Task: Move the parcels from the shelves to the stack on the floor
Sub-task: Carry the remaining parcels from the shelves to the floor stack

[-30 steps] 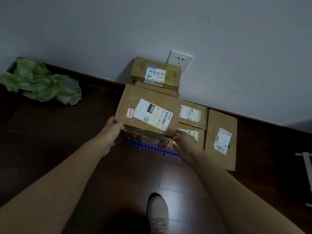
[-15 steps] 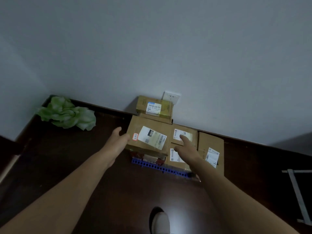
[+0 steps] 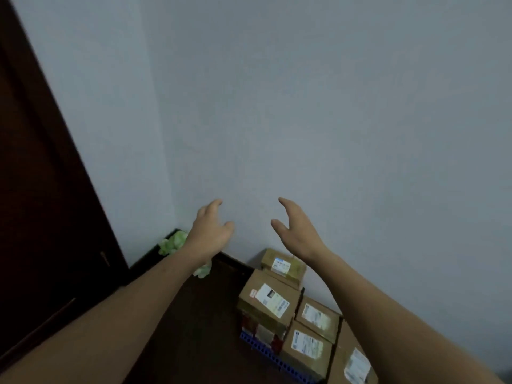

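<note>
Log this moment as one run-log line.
left hand: open, empty | right hand: open, empty | brown cardboard parcel with red sticker: on stack

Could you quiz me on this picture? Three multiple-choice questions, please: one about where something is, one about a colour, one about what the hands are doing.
1. Where is the green bundle?
A. in the floor corner, behind the left forearm
B. on top of the parcels
C. hanging on the wall

2. What colour is the small sticker on the big top parcel?
A. blue
B. red
C. yellow

3. What are the left hand and right hand doing?
A. gripping one parcel together
B. raised, open and empty
C. flat on the floor

Answers: 1 A, it lies where the walls meet the floor. 2 B, it sits beside the white label. 3 B, both hands are up in front of the wall, fingers spread, holding nothing.
</note>
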